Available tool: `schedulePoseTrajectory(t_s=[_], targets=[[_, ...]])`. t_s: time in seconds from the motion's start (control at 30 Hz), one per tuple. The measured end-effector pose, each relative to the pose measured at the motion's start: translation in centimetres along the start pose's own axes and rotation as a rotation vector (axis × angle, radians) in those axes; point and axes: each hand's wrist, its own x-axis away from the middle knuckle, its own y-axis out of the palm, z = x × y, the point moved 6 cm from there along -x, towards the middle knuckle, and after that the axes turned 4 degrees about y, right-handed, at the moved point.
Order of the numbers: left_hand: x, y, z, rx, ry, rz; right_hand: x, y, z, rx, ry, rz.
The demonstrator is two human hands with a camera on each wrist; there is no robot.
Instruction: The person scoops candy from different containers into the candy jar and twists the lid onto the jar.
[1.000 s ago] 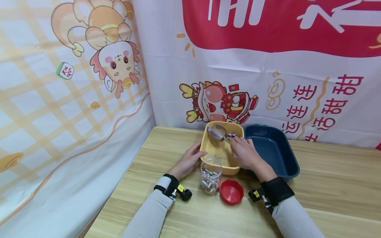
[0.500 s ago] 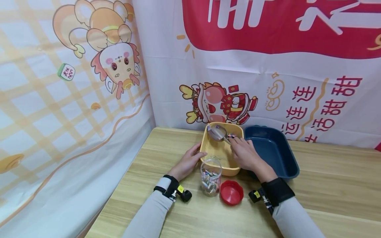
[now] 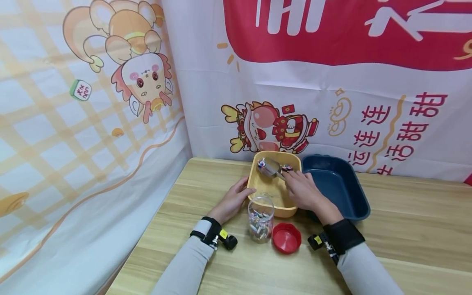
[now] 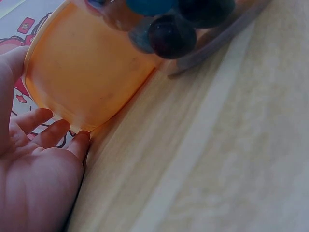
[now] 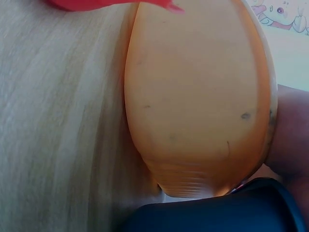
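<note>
Both arms wear light grey sleeves, with black wrist straps carrying small yellow-tagged cameras.

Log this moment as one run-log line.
right hand: grips metal scoop over yellow tub | left hand: steadies tub's side | jar: open, lid beside

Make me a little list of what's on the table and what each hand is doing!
left hand: rests open against the yellow tub's left side
right hand: holds a metal scoop over the tub
scoop: has a small wrapped candy in it
jar: clear, open, candies inside, in front of the tub
lid: red, lying on the table right of the jar
blue tub: right of the yellow one, nothing seen inside
</note>
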Motion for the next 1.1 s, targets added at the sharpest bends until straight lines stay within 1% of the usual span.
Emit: schedulePoseTrajectory(t_s=[0.1, 0.2, 0.3, 0.43, 0.53, 0.63, 0.73, 0.87, 1.0, 1.1], targets=[[0.0, 0.0, 0.0, 0.002, 0.000, -0.001, 0.0, -0.1, 0.2, -0.038, 0.012, 0.003], [0.0, -0.1, 0.0, 0.002, -0.001, 0.003, -0.1, -0.3, 0.4, -0.103, 0.026, 0.012], [0.0, -0.1, -0.1, -0.009, -0.012, 0.006, -0.2, -0.7, 0.6, -0.183, 0.037, 0.040], [-0.1, -0.3, -0.1, -0.028, -0.026, 0.009, -0.3, -1.6, 0.6, -0.290, 0.017, 0.116], [0.0, -0.3, -0.1, -0.034, -0.035, 0.017, -0.2, -2.5, 0.1, -0.362, -0.031, 0.193], [0.2, -0.3, -0.2, -0.034, -0.038, 0.021, 0.2, -3.9, -0.7, -0.433, -0.093, 0.277], [0.2, -0.3, -0.3, -0.030, -0.031, 0.014, 0.9, -5.8, -1.7, -0.486, -0.142, 0.361], [0.2, -0.4, -0.5, -0.035, -0.035, 0.017, 1.9, -8.4, -2.5, -0.506, -0.157, 0.461], [0.2, -0.4, -0.6, -0.045, -0.048, 0.024, 2.8, -10.9, -2.6, -0.508, -0.177, 0.535], [0.1, -0.3, -0.4, -0.057, -0.051, 0.025, 3.6, -12.9, -2.1, -0.533, -0.227, 0.559]])
